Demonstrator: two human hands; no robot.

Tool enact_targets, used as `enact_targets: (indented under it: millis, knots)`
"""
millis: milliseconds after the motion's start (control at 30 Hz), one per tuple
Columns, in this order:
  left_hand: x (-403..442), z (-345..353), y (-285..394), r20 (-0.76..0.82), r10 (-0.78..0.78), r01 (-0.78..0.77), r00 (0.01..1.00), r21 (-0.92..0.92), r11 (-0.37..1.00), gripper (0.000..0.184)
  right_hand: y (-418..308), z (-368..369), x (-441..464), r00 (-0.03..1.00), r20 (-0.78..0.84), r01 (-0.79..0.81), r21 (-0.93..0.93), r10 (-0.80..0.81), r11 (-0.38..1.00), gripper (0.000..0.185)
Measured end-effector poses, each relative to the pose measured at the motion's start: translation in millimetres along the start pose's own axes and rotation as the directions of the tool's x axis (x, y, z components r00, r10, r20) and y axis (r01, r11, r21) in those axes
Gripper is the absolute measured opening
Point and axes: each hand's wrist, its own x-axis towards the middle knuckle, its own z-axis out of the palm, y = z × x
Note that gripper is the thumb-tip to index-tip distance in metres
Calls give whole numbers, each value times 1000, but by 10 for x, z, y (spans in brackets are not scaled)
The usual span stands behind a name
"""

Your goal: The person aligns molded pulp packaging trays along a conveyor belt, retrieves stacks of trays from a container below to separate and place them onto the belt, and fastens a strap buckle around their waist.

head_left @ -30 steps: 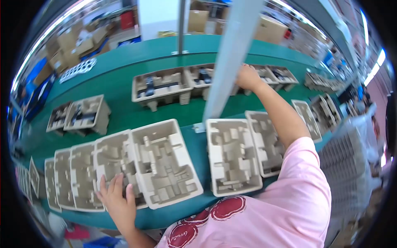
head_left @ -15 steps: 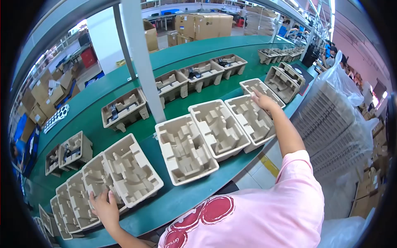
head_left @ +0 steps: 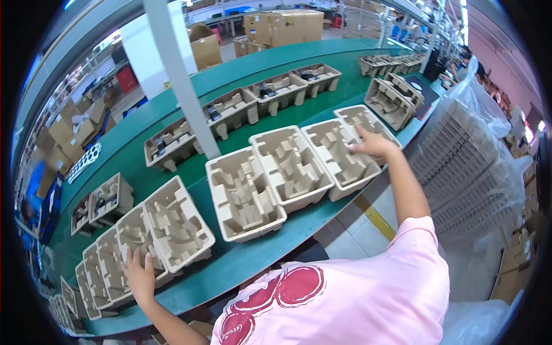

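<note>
My left hand (head_left: 140, 277) is open, with its fingers spread over the edge of a beige moulded-pulp tray (head_left: 133, 234) in the left row. Beside that hand, a larger-looking pulp tray (head_left: 178, 224) lies tilted against its neighbours. My right hand (head_left: 372, 144) is open as well, thumb apart, resting at the rims where a pulp tray (head_left: 339, 155) meets the tray at the row's right end (head_left: 359, 117). Two more trays of this row, a middle one (head_left: 292, 161) and a left one (head_left: 244, 192), sit between my hands. Their moulded pockets hold nothing that I can see.
A grey post (head_left: 181, 80) rises behind the near trays. On the green line beyond, several trays (head_left: 276, 92) carry dark parts. Tilted trays (head_left: 391, 103) stand at the right. Tall tray stacks in plastic (head_left: 460, 167) stand beside the bench; cartons (head_left: 284, 29) lie farther back.
The view has shifted a little. My right hand has slid slightly right along the tray rims, and my left hand stays at the left row. Trays on the far line appear farther right relative to the post.
</note>
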Motion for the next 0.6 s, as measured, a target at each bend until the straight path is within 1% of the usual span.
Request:
enact_targets:
  millis: [33,100,167,367,433,467,533,567,600]
  knots:
    - [31,-4,37,-7,9,-9,1000,17,1000,51,8,102,0,993,-43,109,-73,-112,991,85]
    - [46,8,107,-26,36,-36,999,20,999,52,54,171,78,984,-82,153,-44,-156,987,88]
    - [-5,-4,120,-45,26,-25,999,28,999,52,98,198,88,984,-76,157,-24,-158,987,87]
    - [-136,-111,146,1,17,-17,1000,38,999,54,-18,-7,17,988,-2,154,-53,-154,987,84]
    - [-187,-246,285,1,-17,17,1000,51,999,52,-89,-60,-10,991,26,131,-44,-130,990,81]
    - [-188,-298,298,2,-55,54,999,71,996,52,-90,-33,50,986,58,160,-38,-157,986,81]
    - [-165,-307,215,-17,72,-70,997,80,994,50,8,6,214,974,68,214,21,-215,977,80]
    - [-132,-249,114,-64,123,-118,990,80,990,49,35,2,266,969,95,226,19,-226,974,79]
    - [-114,-282,127,-51,132,-125,990,119,985,50,37,1,318,963,122,239,42,-242,970,79]
